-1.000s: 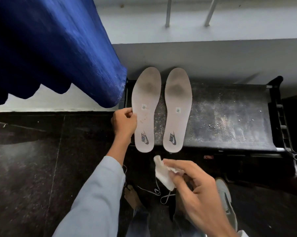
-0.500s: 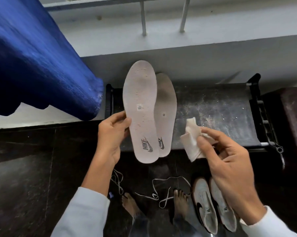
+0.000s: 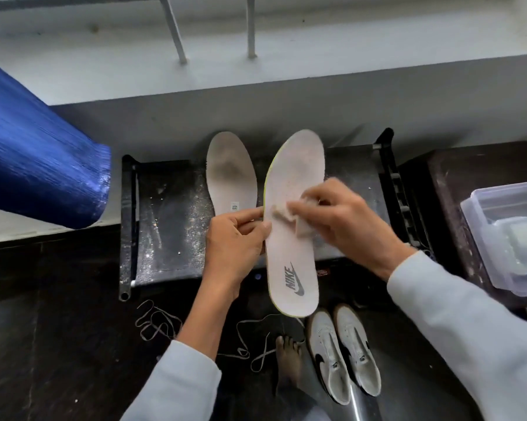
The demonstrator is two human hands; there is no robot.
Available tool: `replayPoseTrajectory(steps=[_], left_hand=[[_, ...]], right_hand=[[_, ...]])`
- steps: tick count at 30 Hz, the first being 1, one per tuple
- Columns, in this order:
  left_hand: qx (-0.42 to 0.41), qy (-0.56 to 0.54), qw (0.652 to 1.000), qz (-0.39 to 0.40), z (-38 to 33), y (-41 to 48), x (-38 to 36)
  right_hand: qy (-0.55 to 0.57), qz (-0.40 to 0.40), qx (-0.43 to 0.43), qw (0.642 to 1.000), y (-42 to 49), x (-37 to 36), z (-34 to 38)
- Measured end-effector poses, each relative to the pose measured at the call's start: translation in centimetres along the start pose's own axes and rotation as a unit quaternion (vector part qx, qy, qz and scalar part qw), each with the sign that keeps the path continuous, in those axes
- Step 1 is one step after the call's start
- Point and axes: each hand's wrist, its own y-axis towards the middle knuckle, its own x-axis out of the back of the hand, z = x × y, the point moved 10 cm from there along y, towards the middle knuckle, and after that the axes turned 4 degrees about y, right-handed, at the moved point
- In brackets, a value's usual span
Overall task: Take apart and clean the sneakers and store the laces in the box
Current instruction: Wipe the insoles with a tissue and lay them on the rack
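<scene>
Lower part of the far insole point(image 3: 230, 174) hidden behind the left hand point(image 3: 234, 238). Middle of the held insole point(image 3: 294, 223) covered by a blurred cloth point(image 3: 289, 215) and the right hand point(image 3: 344, 214), also smeared by motion. Small label on the far insole too small to read. Clear box point(image 3: 511, 238) cut off by the right edge, contents hazy. Blue cloth point(image 3: 40, 159) cut by the left edge. One bare foot point(image 3: 288, 360) partly showing, the rest lost at the bottom edge. Sneakers point(image 3: 342, 354) partly crossed by a pale blur at the heels.
</scene>
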Motion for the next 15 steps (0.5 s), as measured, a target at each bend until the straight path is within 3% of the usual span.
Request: replayPoseTrajectory(steps=[5, 8, 12, 15], left_hand=[[-0.007, 0.024, 1.0, 0.009, -0.3, -0.1, -1.3], [0.007, 0.033, 0.999, -0.002, 0.3, -0.2, -1.8], [0.008, 0.035, 0.999, -0.02, 0.6, -0.6, -1.9], [0.012, 0.039, 0.999, -0.004, 1.2, -1.2, -2.0]], right_hand=[[0.009, -0.152, -0.123, 0.981, 0.5, 5.4, -6.0], [0.035, -0.202, -0.109, 0.973, -1.4, 7.3, -2.4], [0.038, -0.01, 0.054, 0.998, -4.3, 2.5, 5.5], [0.019, 0.038, 0.088, 0.995, -4.6, 0.8, 3.6]])
